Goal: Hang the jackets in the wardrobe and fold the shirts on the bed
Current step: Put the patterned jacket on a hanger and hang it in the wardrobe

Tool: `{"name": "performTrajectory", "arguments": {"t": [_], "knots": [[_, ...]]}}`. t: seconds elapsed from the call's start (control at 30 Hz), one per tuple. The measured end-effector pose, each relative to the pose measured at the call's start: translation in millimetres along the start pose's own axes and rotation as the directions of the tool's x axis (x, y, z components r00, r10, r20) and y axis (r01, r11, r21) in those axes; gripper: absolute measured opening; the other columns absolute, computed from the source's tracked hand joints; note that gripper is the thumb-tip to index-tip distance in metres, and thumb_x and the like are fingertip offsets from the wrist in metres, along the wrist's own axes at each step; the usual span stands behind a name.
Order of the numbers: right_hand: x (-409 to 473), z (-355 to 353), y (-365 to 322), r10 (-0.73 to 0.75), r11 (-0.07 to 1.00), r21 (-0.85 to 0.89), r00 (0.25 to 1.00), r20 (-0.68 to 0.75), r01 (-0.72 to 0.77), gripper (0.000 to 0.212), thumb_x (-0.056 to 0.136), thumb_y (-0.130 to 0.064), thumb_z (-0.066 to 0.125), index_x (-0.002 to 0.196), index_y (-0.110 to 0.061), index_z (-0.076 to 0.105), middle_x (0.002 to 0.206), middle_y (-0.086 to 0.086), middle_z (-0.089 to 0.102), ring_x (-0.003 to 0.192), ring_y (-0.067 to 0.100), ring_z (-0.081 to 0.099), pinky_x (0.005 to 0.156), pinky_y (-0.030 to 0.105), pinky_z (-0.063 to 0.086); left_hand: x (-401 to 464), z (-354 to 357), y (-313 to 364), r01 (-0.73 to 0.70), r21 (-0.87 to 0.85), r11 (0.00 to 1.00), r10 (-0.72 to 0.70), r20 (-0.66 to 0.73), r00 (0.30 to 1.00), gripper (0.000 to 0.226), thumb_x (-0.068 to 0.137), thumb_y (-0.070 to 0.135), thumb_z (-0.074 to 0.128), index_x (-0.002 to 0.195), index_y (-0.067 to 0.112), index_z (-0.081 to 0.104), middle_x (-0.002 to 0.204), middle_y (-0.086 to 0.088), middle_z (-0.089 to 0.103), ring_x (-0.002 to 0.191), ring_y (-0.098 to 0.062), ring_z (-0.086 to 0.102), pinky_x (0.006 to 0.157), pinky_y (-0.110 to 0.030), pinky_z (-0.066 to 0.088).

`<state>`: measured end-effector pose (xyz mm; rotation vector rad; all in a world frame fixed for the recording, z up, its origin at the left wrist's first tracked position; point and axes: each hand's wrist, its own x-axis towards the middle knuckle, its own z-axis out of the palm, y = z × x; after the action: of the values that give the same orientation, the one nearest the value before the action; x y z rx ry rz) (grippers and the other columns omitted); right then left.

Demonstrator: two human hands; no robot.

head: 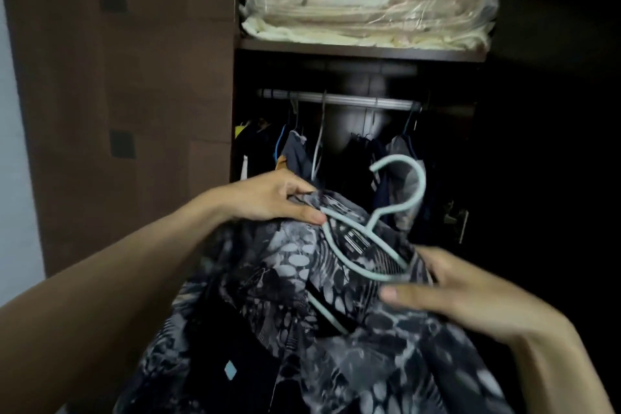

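- Far L: brown wardrobe door (pixel 127 77) is being seen standing open, w/ two dark square marks on its panel.
- Left hand (pixel 268 198) is being held up at the L shoulder of the jacket (pixel 285 279); fingers are curled over the fabric edge, thumb pressed just beside the L end of the hanger (pixel 369 239). Fabric is being gripped.
- Jacket, dark w/ grey-white scale-like print, is being held up between both hands in front of the open wardrobe, below the rail; collar label is showing inside the hanger's loop. Lower part is draping down out of view.
- Pale blue-grey hanger is being seen partly inside the neck opening, hook pointing up & tilted R, not on the rail.
- Centre, behind: metal rail (pixel 339 99) is carrying several dark garments (pixel 295 151) on hangers.
- Above the rail: shelf (pixel 363 50) is carrying folded cream bedding in clear plastic wrap (pixel 369 7).
- Right hand (pixel 470 292) is being held at the R shoulder, fingers curled round fabric, thumb lying across it near the hanger's R end; whether the hanger itself is being pinched cannot be told.
- Far R: wardrobe interior is too dark to read.
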<state>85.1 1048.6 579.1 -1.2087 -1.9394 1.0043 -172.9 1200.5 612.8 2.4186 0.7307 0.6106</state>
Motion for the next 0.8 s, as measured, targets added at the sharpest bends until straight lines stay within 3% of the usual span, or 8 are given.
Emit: {"name": "performTrajectory", "arguments": {"t": [0.1, 0.23, 0.3, 0.43, 0.5, 0.63, 0.73, 0.8], "knots": [[-32.5, 15.3, 4.9, 0.018, 0.994, 0.109, 0.999, -0.048, -0.013, 0.051, 0.082, -0.004, 0.073, 0.128, -0.022, 0.061, 0.12, -0.009, 0.075, 0.114, 0.009, 0.069, 0.089, 0.016, 0.054, 34.3, 16.9, 12.5, -0.075, -0.009, 0.997, 0.076, 0.05, 0.996, 0.019, 0.092, 0.02, 0.072, 0.106, 0.008, 0.076, 0.104, -0.004, 0.077, 0.096, -0.01, 0.071, 0.086, -0.024, 0.054], [-61.4, 15.1, 6.8, 0.147, 0.949, 0.315, 0.91, -0.389, -0.019, 0.035, 0.078, -0.001, 0.069, 0.111, -0.008, 0.076, 0.108, 0.011, 0.079, 0.101, 0.027, 0.076, 0.082, 0.028, 0.061, 68.5, 43.2, 22.6, -0.181, -0.016, 0.983, 0.181, 0.034, 0.983, 0.023, 0.092, 0.034, 0.072, 0.106, 0.016, 0.074, 0.107, -0.005, 0.074, 0.105, -0.024, 0.068, 0.096, -0.045, 0.052], [-82.9, 15.1, -1.6, 0.209, 0.919, 0.394, 0.859, -0.467, -0.009, 0.031, 0.068, -0.007, 0.079, 0.099, -0.009, 0.082, 0.104, 0.016, 0.079, 0.092, 0.027, 0.078, 0.07, 0.026, 0.062, 78.8, 50.3, 28.4, -0.227, -0.007, 0.974, 0.227, -0.012, 0.974, 0.023, 0.091, 0.039, 0.071, 0.105, 0.019, 0.071, 0.105, -0.005, 0.071, 0.103, -0.023, 0.066, 0.096, -0.041, 0.049], [-116.1, 18.3, -26.5, 0.226, 0.926, 0.378, 0.815, -0.534, -0.009, 0.099, 0.012, -0.043, 0.103, 0.105, -0.019, 0.082, 0.108, 0.011, 0.078, 0.099, 0.026, 0.077, 0.078, 0.035, 0.061, 86.8, 38.9, 22.8, -0.231, -0.071, 0.97, 0.212, -0.212, 0.954, 0.029, 0.089, 0.035, 0.072, 0.112, 0.016, 0.068, 0.106, 0.001, 0.071, 0.098, -0.004, 0.066, 0.083, -0.013, 0.048], [-116.4, 24.8, -36.0, 0.207, 0.941, 0.338, 0.811, -0.547, -0.011, 0.091, 0.02, -0.043, 0.102, 0.106, -0.023, 0.081, 0.109, 0.008, 0.079, 0.1, 0.025, 0.077, 0.082, 0.038, 0.06, 82.4, 27.4, 12.2, -0.201, -0.07, 0.977, 0.171, -0.301, 0.938, 0.035, 0.084, 0.045, 0.073, 0.11, 0.021, 0.069, 0.106, 0.002, 0.072, 0.099, -0.004, 0.067, 0.081, -0.011, 0.047], [-78.8, 38.3, -31.8, 0.172, 0.952, 0.307, 0.843, -0.509, -0.009, 0.026, 0.071, -0.015, 0.084, 0.095, -0.025, 0.083, 0.101, 0.007, 0.08, 0.095, 0.022, 0.077, 0.092, 0.041, 0.055, 69.0, 12.3, -11.8, -0.074, -0.019, 0.997, 0.058, -0.442, 0.895, 0.029, 0.094, 0.049, 0.061, 0.106, 0.024, 0.07, 0.097, 0.014, 0.07, 0.089, 0.008, 0.063, 0.083, -0.012, 0.043], [-28.3, 37.9, -14.0, 0.214, 0.942, 0.333, 0.842, -0.495, -0.043, 0.019, 0.088, -0.004, 0.067, 0.101, -0.009, 0.08, 0.099, 0.011, 0.08, 0.095, 0.026, 0.077, 0.093, 0.042, 0.053, 56.3, 2.9, -32.2, 0.08, -0.018, 0.997, -0.079, -0.478, 0.875, 0.045, 0.093, 0.068, 0.047, 0.102, 0.03, 0.069, 0.103, 0.006, 0.071, 0.109, -0.011, 0.063, 0.102, -0.036, 0.045], [13.3, 30.1, -3.8, 0.252, 0.935, 0.349, 0.814, -0.523, -0.065, 0.016, 0.092, -0.001, 0.066, 0.104, -0.004, 0.077, 0.095, 0.013, 0.08, 0.09, 0.029, 0.077, 0.088, 0.041, 0.056, 47.8, -1.1, -42.0, 0.169, -0.027, 0.985, -0.162, -0.476, 0.864, 0.05, 0.1, 0.06, 0.04, 0.108, 0.018, 0.067, 0.11, -0.009, 0.069, 0.106, -0.019, 0.061, 0.096, -0.036, 0.044]]}}
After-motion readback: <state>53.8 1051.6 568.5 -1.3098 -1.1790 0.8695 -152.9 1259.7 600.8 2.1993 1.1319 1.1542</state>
